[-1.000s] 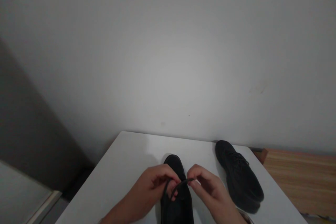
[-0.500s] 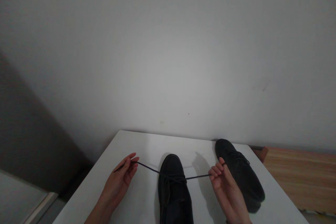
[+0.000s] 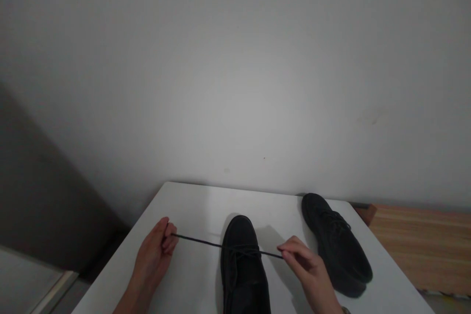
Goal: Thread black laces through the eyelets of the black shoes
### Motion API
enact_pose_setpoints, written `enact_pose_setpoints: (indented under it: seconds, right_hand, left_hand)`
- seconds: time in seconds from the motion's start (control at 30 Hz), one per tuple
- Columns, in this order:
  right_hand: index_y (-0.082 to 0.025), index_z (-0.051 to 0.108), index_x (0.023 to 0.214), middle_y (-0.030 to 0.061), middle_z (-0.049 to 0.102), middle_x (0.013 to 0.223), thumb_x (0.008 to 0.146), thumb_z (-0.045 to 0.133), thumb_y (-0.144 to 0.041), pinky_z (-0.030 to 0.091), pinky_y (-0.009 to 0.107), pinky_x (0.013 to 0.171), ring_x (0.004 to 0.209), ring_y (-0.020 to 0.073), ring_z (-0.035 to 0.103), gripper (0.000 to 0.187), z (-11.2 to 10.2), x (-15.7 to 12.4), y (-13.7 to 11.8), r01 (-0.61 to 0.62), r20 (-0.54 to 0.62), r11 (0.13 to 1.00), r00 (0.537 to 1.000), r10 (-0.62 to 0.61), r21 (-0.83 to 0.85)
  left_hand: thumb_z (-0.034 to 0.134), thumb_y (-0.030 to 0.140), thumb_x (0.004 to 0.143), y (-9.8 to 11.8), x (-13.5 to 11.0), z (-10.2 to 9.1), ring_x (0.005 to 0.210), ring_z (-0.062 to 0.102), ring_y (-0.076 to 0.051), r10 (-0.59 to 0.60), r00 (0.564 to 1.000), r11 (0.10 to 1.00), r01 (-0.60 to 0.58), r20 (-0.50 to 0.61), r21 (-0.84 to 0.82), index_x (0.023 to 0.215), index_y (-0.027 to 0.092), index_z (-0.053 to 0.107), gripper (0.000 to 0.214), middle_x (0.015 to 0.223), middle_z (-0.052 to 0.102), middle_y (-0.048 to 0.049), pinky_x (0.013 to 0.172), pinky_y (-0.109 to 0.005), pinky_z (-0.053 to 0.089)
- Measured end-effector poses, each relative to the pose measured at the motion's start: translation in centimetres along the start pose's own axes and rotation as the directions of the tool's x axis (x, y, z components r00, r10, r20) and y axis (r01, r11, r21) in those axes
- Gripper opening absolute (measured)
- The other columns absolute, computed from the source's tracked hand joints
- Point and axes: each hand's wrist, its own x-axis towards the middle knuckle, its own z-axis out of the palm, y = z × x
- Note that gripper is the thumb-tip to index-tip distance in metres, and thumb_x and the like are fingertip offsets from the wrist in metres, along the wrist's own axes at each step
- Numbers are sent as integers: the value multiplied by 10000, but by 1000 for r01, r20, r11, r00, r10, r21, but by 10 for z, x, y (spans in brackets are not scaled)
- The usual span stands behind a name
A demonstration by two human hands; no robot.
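A black lace-up shoe [image 3: 242, 267] lies in the lower middle of the head view, toe pointing away from me; its heel end runs out of the picture. One black shoelace [image 3: 198, 241] stretches taut from it to the left, closed in the curled fingers of my left hand [image 3: 155, 252]. On the other side, my right hand [image 3: 303, 266] pinches the shorter stretch of lace close to the shoe between thumb and fingers. A second black shoe [image 3: 338, 250], laced, rests beyond my right hand and touches neither hand.
Both shoes stand on a white table [image 3: 195, 201] whose far edge meets a pale wall [image 3: 235, 83]. A wood-grain surface [image 3: 419, 245] is at the right, lower than the table. A white-edged panel [image 3: 37, 279] stands at the lower left.
My left hand has moved left and curled into a fist, drawing out more lace on that side. The right hand has shifted closer to the shoe and turned into a pinch grip.
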Motion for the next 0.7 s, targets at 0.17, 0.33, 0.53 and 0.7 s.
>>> enact_pose_setpoints:
  seconds: [0.17,0.33,0.53,0.7]
  right_hand:
    - [-224,779,863,43,645,793,922,640,-348,490,295,678,732,187,622,195,9,-5,-17,157,238,931,968,-80,-328]
    - [-221,743,878,55,648,872,973,569,-326,500,292,731,825,198,641,224,15,-7,-17,224,313,873,946,-87,-434]
    - [-232,714,927,60,631,902,987,531,-235,523,306,758,861,208,639,192,18,-8,-18,332,384,809,912,-145,-485]
    - [-238,708,951,60,625,909,975,545,-197,540,310,763,874,213,636,169,20,-12,-15,367,370,783,910,-190,-503]
  left_hand:
    - [907,341,650,9,-11,-3,510,487,-71,68,992,940,-100,109,325,774,165,740,272,552,562,61,477,-130,423]
    - [608,427,917,10,-25,-2,711,636,-169,158,794,382,-597,586,706,1104,278,764,286,742,669,-2,696,-243,529]
    - [561,349,973,-1,-52,9,798,697,-175,151,613,131,-790,775,599,1076,282,695,182,877,744,-13,748,-247,560]
    - [503,310,1008,-17,-72,25,706,675,-151,116,537,112,-843,836,526,926,245,653,183,778,713,4,660,-214,546]
